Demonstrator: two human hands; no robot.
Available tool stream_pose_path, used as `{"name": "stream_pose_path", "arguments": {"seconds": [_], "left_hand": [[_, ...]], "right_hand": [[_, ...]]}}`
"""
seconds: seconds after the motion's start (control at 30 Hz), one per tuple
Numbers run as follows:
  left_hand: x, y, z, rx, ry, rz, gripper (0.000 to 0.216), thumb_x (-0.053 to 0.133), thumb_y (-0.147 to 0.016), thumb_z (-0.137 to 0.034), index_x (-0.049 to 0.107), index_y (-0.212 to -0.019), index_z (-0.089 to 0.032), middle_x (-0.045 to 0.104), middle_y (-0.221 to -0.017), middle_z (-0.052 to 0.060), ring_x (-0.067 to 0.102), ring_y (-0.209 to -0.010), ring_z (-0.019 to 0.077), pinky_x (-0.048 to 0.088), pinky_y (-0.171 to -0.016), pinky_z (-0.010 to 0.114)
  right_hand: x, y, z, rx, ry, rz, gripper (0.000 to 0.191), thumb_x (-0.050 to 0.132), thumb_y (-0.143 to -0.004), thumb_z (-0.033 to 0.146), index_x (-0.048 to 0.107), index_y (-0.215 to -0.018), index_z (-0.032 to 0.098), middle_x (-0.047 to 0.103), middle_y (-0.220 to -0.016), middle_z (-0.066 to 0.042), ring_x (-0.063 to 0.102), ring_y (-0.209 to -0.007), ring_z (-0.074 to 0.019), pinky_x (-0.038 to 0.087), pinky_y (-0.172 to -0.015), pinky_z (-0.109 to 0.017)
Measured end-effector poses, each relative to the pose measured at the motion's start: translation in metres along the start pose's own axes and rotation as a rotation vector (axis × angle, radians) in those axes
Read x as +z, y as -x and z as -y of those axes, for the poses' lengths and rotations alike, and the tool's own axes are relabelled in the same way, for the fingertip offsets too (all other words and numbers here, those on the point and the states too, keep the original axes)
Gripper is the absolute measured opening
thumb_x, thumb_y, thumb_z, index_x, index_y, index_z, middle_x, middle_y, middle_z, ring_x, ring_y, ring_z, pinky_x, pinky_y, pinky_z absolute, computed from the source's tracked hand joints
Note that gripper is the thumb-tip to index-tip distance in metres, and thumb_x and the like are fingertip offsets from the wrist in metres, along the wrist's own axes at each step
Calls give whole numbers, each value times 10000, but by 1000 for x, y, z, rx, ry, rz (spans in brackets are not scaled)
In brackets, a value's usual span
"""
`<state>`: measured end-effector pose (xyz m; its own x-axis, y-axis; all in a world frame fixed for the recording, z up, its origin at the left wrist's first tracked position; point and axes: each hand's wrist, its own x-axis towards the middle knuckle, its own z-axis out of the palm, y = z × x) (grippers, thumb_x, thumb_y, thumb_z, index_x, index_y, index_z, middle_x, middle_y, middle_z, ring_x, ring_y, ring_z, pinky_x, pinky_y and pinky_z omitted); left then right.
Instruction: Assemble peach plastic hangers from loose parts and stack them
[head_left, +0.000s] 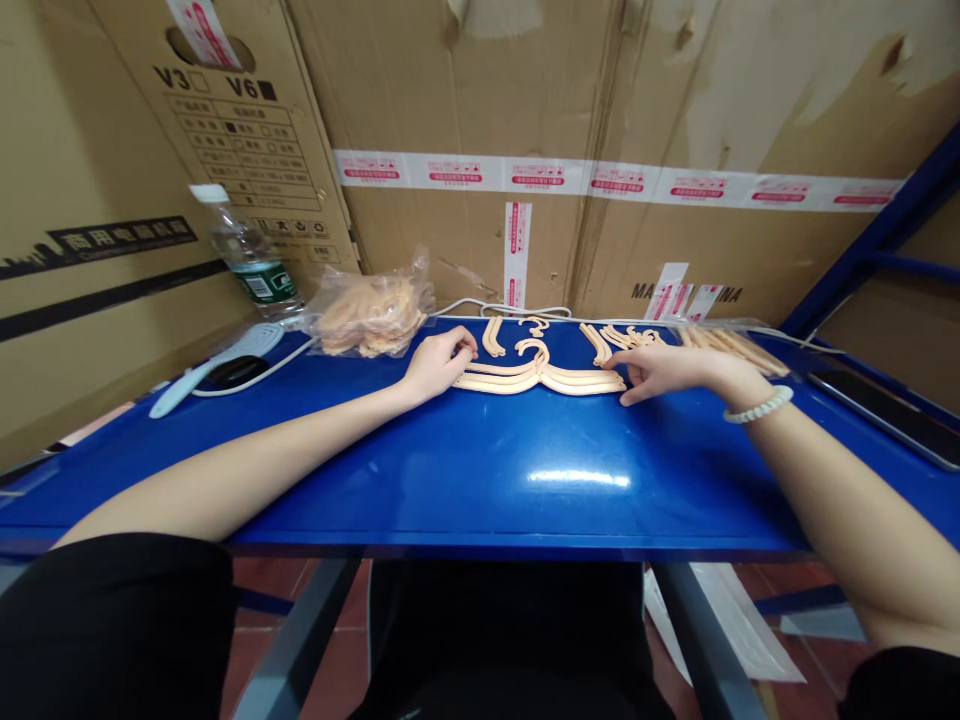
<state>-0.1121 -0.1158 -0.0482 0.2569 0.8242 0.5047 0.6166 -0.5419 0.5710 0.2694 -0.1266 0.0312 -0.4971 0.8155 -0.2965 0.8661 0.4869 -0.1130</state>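
Beige curved strips point(499, 382), wood-like, lie stacked in two wings that meet in the middle of the blue table. A hook-shaped piece point(534, 348) stands at their joint, so the layout looks like a clothes hanger. My left hand point(441, 364) is at the left end of the strips, fingers curled together; what they hold, if anything, is hidden. Around the right end is my right hand point(651, 370), thumb and forefinger apart, with the strip ends between or beside them. Beyond lie more short curved strips point(493, 337), small hooks point(535, 325) and another pile of strips point(596, 342).
A clear bag of beige pieces point(369, 315), a water bottle point(251, 262) and a pale blue paddle-like object point(225, 362) sit at left. Straight sticks point(731, 347) and a phone point(889, 412) are at right. Cardboard point(465, 100) walls the back; a white cable point(495, 307) runs along it.
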Motion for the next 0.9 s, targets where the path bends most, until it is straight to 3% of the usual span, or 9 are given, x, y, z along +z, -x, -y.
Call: {"name": "stream_pose_path", "arguments": {"seconds": [0.17, 0.3, 0.5, 0.73, 0.9], "left_hand": [[0, 1, -2, 11, 17, -54, 216, 471, -818, -248, 662, -900, -190, 728, -787, 32, 661, -721, 192, 497, -707, 297], [-1, 0, -4, 1, 15, -73, 205, 477, -825, -240, 664, -892, -192, 760, -913, 51, 691, -827, 203, 522, -744, 295], [1, -1, -1, -7, 28, -41, 209, 481, -842, -236, 665, -926, -185, 763, -906, 51, 700, -814, 199, 527, -752, 296], [0, -4, 4, 13, -109, 18, 273, 465, -897, -236, 694, -1038, -194, 757, -1082, 70, 685, -1027, 249, 521, -955, 386], [5, -10, 16, 12, -198, 95, 352, 431, -927, -241, 700, -1151, -198, 722, -1255, 72, 626, -1221, 268, 442, -1122, 454]], "right_hand": [[0, -1, 0, 10, -13, 12, 885, 716, -729, 561, 532, -1485, 140, 714, -809, -61, 666, -761, -310, 428, -656, -345], [1, -1, 0, 2, -7, 1, 863, 714, -721, 543, 549, -1468, 143, 714, -796, -58, 666, -751, -309, 431, -654, -348], [0, 0, 0, 6, 3, 8, 883, 702, -724, 561, 534, -1480, 138, 717, -806, -59, 667, -755, -304, 428, -652, -341], [1, -1, -1, 4, 9, -6, 871, 702, -716, 569, 554, -1459, 139, 717, -803, -66, 668, -769, -309, 422, -659, -342], [2, -1, -2, -11, 31, -14, 844, 701, -718, 590, 582, -1439, 168, 714, -807, -62, 668, -767, -303, 420, -650, -337]]}}
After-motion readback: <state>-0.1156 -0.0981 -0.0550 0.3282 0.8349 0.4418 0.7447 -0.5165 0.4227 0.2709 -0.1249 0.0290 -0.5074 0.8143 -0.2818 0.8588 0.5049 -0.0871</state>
